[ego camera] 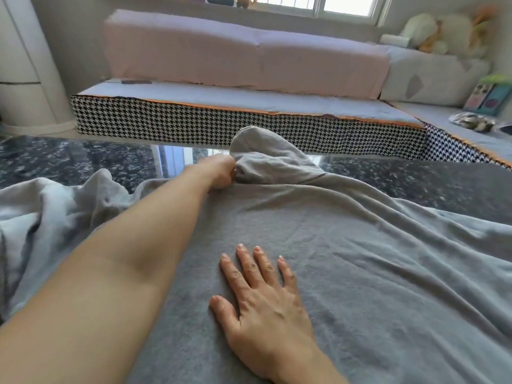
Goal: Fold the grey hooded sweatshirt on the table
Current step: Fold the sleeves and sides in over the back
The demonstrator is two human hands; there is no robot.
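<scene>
The grey hooded sweatshirt [360, 259] lies spread over the dark marbled table [69, 159], its body filling the near half of the view. Its hood [266, 159] stands bunched up at the far edge of the table. My left hand [221, 173] reaches far forward and is closed on the hood's left edge. My right hand [266, 295] rests flat on the middle of the sweatshirt's body, fingers spread and holding nothing. A paler grey part of the garment [47, 212], perhaps a sleeve or the lining, lies crumpled at the left.
Beyond the table stands a low sofa with a houndstooth base [221, 123] and a pink back cushion [235, 54]. Stuffed toys [443, 31] and boxes sit at the far right. A white column [25, 65] rises at the left.
</scene>
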